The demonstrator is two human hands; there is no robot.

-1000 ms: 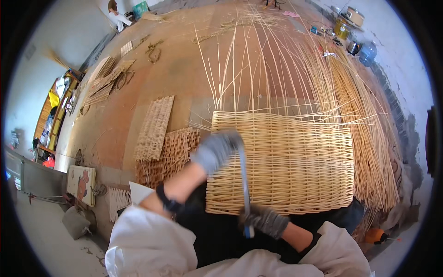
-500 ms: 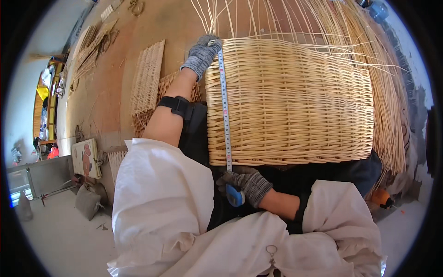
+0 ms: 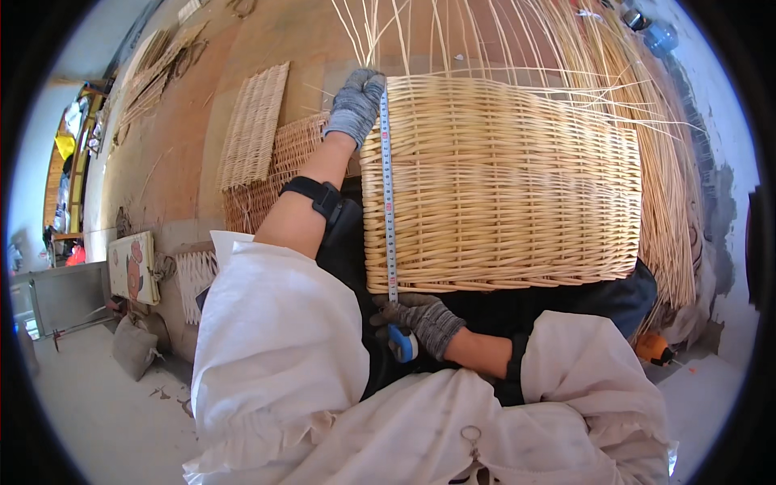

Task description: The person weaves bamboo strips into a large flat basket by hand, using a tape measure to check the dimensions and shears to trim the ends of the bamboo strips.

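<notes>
A half-woven pale wicker basket (image 3: 517,178) lies across my lap, its loose stakes (image 3: 517,40) fanning out beyond the woven part. A measuring tape (image 3: 389,178) runs straight along the basket's left side. My left hand (image 3: 356,101), in a grey glove, pins the tape's far end at the top edge of the weave. My right hand (image 3: 420,319), also gloved, grips the blue tape case (image 3: 402,343) just below the basket's near edge.
Flat woven wicker panels (image 3: 255,121) lie on the brown floor to the left, with another panel (image 3: 283,174) beside my left arm. A small printed cushion (image 3: 129,267) sits at lower left. A bundle of willow rods (image 3: 671,162) runs along the right side.
The view has tilted down and closer to the basket. My left hand has stretched the tape to the top of the weave, my right holding the case at the near edge.
</notes>
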